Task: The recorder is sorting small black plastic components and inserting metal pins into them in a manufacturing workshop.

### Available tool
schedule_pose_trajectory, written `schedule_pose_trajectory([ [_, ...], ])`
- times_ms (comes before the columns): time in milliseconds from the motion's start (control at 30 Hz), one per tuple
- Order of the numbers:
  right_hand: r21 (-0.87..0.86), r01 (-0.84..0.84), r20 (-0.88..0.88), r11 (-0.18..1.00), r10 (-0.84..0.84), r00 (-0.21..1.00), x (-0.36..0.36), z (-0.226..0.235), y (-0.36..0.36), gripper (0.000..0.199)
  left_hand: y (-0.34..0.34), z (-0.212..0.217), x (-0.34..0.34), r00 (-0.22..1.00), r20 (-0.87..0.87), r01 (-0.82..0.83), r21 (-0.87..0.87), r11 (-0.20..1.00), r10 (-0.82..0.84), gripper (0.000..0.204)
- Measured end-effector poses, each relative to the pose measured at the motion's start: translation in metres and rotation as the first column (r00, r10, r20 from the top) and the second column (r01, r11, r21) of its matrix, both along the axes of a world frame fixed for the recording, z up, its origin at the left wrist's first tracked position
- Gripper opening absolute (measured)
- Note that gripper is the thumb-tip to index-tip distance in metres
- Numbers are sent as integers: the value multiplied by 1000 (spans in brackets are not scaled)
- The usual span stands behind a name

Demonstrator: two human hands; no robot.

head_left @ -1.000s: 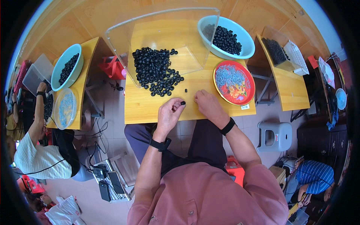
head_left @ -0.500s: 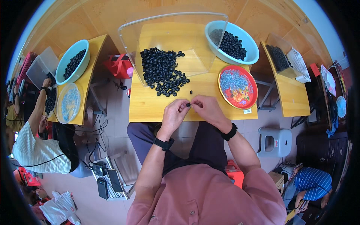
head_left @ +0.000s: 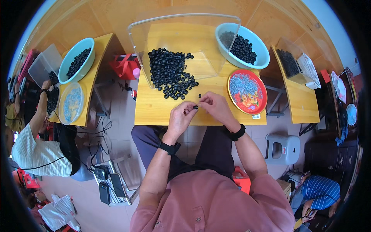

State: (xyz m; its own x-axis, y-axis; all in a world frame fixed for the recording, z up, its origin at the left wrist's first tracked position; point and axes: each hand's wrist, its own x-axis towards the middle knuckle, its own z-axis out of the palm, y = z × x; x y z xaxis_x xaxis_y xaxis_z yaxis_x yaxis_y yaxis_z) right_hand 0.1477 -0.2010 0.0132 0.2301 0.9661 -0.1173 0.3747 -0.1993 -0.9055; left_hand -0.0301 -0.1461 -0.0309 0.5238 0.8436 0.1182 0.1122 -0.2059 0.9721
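Note:
Over the near edge of the yellow table point(head_left: 148, 114), my left hand point(head_left: 181, 119) pinches a small black ring-shaped part point(head_left: 195, 107) between thumb and forefinger. Just to its right is my right hand point(head_left: 218, 110), thumb and forefinger pressed together and apart from that part; anything between those fingertips is too small to make out. One loose black part point(head_left: 199, 95) lies on the table beyond my hands. Farther off, a heap of similar black parts point(head_left: 166, 67) spreads out from under a tilted clear plastic bin point(head_left: 185, 16).
To the right sits a red floral tray point(head_left: 253, 105) with small bluish-clear pieces point(head_left: 243, 85). Behind it, a light-blue basin point(head_left: 263, 58) holds more black parts. A person in a striped top point(head_left: 42, 150) works at the left table. A grey stool point(head_left: 284, 150) stands at right.
My right hand has drawn away to the right from the black part, which stays in my left fingers. The view has shifted slightly.

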Motion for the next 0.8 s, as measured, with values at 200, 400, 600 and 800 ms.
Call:
schedule_pose_trajectory([
  [200,132,116,516,984,-168,840,10,-11,23,19,0,1,2,1000,-12,-29,-52,998,28,16],
  [400,106,-19,681,994,-59,730,7,-22,29,13,2,0,2,999,24,-38,-47,998,39,17],
  [600,180,-4,590,984,-105,801,6,-16,28,17,2,3,2,999,1,-37,-20,999,37,17],
  [800,168,-56,635,984,-65,769,2,-17,41,17,2,1,3,999,3,-33,-12,999,33,14],
])
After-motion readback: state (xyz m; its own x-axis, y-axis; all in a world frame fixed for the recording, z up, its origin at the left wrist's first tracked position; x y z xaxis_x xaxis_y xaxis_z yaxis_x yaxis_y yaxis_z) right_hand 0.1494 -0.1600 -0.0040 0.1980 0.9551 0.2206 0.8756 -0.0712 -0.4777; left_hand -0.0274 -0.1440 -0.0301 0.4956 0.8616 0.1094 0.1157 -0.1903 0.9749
